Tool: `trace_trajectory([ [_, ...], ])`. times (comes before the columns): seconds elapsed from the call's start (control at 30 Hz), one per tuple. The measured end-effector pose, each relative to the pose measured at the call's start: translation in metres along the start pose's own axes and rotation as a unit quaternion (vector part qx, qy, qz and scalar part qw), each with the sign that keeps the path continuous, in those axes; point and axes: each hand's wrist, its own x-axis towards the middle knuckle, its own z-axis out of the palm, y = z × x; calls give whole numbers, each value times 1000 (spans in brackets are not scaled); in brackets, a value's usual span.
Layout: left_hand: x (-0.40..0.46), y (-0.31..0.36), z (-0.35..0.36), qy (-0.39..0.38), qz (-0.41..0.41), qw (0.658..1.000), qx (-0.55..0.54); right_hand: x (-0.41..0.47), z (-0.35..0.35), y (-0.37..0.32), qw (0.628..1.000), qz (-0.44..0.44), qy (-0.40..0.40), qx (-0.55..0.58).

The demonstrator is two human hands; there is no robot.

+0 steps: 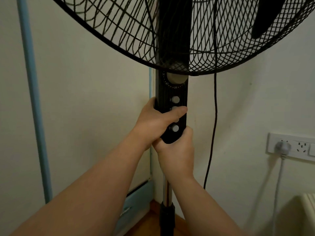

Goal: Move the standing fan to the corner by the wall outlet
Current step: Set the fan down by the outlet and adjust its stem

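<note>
Standing fan (172,92) fills frame centre, in the room corner, grille across the top. Wall outlet (289,146) at right edge, grey plug in it. Left hand (153,121) wraps the control column, thumb over the buttons. Right hand (175,154) grips the pole just below, touching the left.

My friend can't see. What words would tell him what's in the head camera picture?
Two hands grip a black standing fan in a room corner: the left hand wraps its control panel, the right hand holds just below. A wall outlet with a grey plug in it is on the right.
</note>
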Motion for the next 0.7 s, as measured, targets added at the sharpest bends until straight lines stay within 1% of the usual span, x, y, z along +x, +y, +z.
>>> trace_trajectory([
  [0.13,-3,0,3,15,5,1000,13,-2,2,1,999,-8,13,-37],
  [0.27,-3,1,16,80,52,994,51,-1,2,5,997,-36,7,-66],
  [0.37,-3,2,19,102,51,991,74,-1,1,9,997,-44,-3,-60],
  [0.47,0,0,16,86,21,994,63,0,-6,10,998,-28,-49,-11],
  [0.57,0,-3,17,86,11,995,46,6,-16,11,993,3,-106,52],
  [0.7,1,-3,17,87,-2,996,34,11,-21,10,985,22,-149,88],
])
